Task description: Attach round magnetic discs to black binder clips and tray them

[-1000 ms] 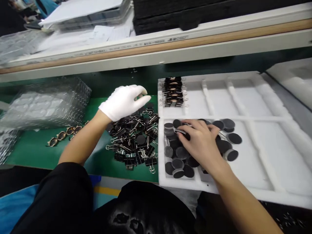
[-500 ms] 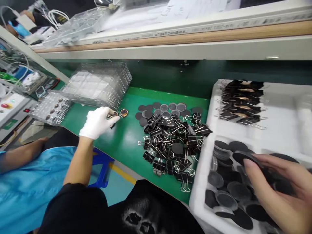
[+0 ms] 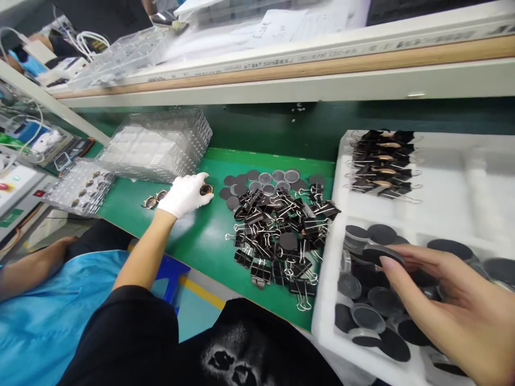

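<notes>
My left hand (image 3: 185, 196), in a white glove, is over the green bench. Its thumb and fingers close around a small round gold-rimmed part (image 3: 206, 190) with a dark face. Left of the glove lie two similar round gold-rimmed parts (image 3: 151, 202), close together. My bare right hand (image 3: 446, 292) pinches a flat black disc (image 3: 382, 254) over the white foam tray (image 3: 325, 300). Beneath that hand, many loose black discs (image 3: 394, 343) and clear-edged discs (image 3: 368, 318) fill the tray's near compartment; the hand hides some of them.
Black binder clips (image 3: 277, 236) are heaped mid-bench, with discs (image 3: 263, 179) behind them. More clips (image 3: 382, 161) stand in a row in the tray. Stacked clear plastic trays (image 3: 156, 142) sit at the back left. A shelf (image 3: 281, 88) overhangs. A person in a blue shirt (image 3: 72, 316) is at left.
My left hand has let go of one gold-rimmed part, leaving it on the bench, and moved right onto another. My right hand still holds the disc, slightly lower. The view has shifted a little.
</notes>
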Tool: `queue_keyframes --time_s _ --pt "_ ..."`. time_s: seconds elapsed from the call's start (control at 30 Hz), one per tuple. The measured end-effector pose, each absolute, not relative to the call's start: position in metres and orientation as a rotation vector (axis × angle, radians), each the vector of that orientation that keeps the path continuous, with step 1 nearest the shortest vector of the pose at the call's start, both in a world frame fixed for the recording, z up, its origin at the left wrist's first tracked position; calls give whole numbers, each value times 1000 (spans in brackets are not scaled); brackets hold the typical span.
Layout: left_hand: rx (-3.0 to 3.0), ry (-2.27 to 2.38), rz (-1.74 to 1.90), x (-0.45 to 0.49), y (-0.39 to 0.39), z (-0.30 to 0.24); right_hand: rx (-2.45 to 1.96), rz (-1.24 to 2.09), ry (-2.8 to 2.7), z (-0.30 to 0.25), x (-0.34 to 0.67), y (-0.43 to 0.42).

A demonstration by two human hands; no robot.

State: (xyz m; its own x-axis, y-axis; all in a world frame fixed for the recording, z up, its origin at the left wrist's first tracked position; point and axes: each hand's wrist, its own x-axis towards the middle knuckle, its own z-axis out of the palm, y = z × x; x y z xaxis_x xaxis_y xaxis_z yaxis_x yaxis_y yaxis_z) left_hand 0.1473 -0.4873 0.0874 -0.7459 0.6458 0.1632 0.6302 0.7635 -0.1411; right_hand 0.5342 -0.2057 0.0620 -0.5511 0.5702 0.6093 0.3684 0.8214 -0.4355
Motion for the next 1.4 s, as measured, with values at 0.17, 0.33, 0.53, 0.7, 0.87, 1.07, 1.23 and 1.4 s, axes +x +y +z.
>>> queue_keyframes --time_s 0.17,0.33,0.53,0.7,0.87,1.07,1.23,1.4 --pt "-1053 -2768 -228 155 -482 93 -529 577 -2163 74 532 -213" --pt "-1092 -2684 -650 192 -459 128 -413 1072 -2035 72 526 -217" --pt "-1846 -2559 -1261 296 -390 154 -88 805 -1904 81 525 -227" --pt "-2246 -2550 -1515 342 -346 153 120 249 -1965 75 523 -217" --pt "-2352 -2455 -1630 340 -343 154 202 101 -2040 68 516 -206" --pt "-2457 -2298 -1221 329 -346 144 205 499 -2024 75 514 -222" --pt "-2486 -2202 -1134 328 -348 142 -216 1183 -1879 79 510 -233" --pt "-2509 -2067 -678 310 -352 148 -413 1652 -1729 82 512 -220"
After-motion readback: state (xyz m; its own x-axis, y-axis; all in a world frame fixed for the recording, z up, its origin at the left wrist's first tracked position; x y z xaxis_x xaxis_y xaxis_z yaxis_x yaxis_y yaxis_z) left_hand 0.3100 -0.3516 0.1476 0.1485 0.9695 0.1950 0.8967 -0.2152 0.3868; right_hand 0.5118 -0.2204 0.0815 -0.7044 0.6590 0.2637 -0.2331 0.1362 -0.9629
